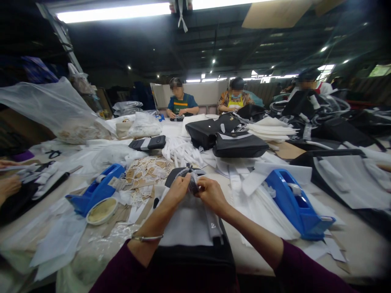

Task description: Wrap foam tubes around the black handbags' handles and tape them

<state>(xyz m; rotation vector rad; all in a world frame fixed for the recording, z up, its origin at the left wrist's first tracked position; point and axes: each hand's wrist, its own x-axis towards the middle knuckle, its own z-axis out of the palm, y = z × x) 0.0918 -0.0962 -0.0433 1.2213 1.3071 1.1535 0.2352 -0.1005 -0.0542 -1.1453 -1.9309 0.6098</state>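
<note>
A black bag (195,256) lies in front of me with a white sheet (191,228) over its near face. At its far end a dark, curved bag handle (193,185), wrapped in clear plastic, stands up between my hands. My left hand (180,188) has its fingers closed on the left side of this handle. My right hand (211,194) pinches the wrapped handle from the right, thumb and fingers together. Just what lies under the fingertips is partly hidden.
Blue tape dispensers stand at left (96,189) and right (295,203), with a round dish (102,211) beside the left one. Strings and tags (146,175) lie beyond. More black bags (240,144) and white sheets (271,128) are piled ahead. Co-workers sit across the table.
</note>
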